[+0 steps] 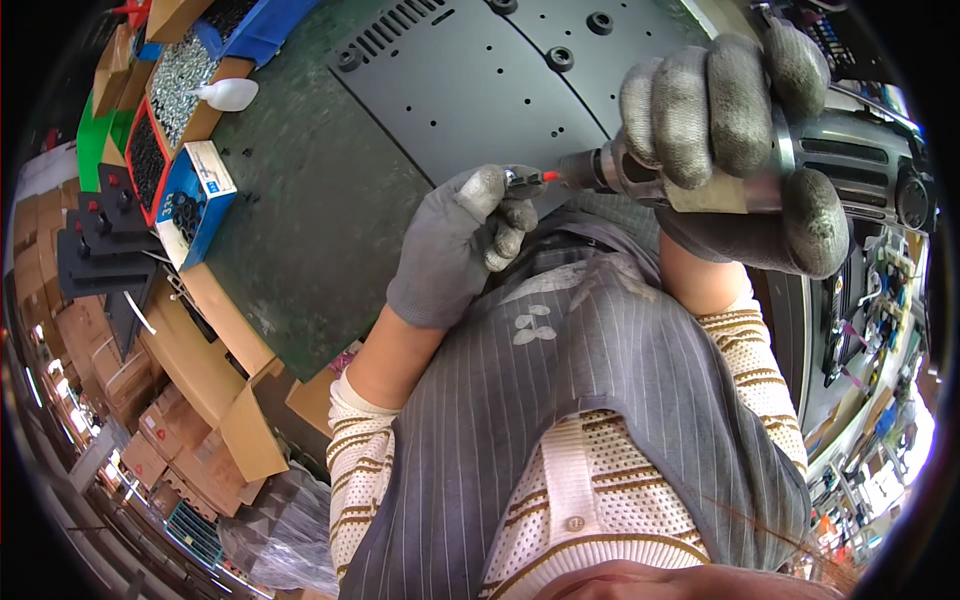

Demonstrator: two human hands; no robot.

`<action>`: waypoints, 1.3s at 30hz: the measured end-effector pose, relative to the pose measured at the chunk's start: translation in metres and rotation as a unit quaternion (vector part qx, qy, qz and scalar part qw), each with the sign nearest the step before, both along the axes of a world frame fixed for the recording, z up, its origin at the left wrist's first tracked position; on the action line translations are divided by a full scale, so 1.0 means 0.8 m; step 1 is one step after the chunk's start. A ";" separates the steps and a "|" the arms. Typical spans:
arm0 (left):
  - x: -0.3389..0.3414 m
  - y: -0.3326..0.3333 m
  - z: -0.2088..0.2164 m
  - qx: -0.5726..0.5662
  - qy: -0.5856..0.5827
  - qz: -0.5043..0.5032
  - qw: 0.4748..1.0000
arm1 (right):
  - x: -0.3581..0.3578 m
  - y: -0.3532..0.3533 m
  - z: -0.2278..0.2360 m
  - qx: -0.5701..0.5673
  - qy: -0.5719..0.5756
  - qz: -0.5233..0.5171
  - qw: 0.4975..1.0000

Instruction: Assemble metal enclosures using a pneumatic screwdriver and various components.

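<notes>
My right hand (735, 130), in a grey work glove, is wrapped round a power screwdriver (840, 160) held level, its nose toward the left. A red-banded bit (550, 176) sticks out of its chuck (580, 170). Close to the bit's tip, my left hand (460, 235), gloved too, pinches a small metal screw (515, 180). Whether screw and bit touch is hard to make out. Beyond both hands lies a flat black metal panel (460, 110) with small holes, a row of slots and round black feet (560, 60).
At the far left stand a box of silvery screws (182, 85), a red-rimmed bin of black screws (148, 165) and a blue-white carton (205, 215) of black parts. A white squeeze bottle (230, 95) lies by them. The table has a dark green top (310, 220). Cardboard boxes (190, 440) are stacked at left.
</notes>
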State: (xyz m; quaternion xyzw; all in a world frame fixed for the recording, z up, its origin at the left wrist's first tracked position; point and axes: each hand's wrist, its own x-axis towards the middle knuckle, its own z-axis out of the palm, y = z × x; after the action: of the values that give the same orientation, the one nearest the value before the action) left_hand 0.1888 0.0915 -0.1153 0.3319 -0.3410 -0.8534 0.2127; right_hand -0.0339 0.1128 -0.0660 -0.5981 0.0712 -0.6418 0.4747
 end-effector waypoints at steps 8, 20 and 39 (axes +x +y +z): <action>0.080 -0.047 -0.012 -0.182 -0.101 0.186 0.960 | -0.010 0.002 -0.024 0.071 -0.083 -0.044 0.993; 0.214 -0.191 -0.012 -0.576 -0.674 0.085 0.454 | -0.149 0.131 -0.093 0.281 -0.110 -0.471 0.829; 0.167 -0.198 -0.035 -0.528 -0.695 0.051 0.485 | -0.166 0.138 -0.175 0.172 0.272 -0.718 0.617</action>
State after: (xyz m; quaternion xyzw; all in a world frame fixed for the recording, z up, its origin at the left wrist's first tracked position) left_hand 0.3222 -0.0673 -0.1434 0.6594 -0.7469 0.0083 0.0852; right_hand -0.1670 0.2235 -0.2063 -0.4108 0.7131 -0.5618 -0.0843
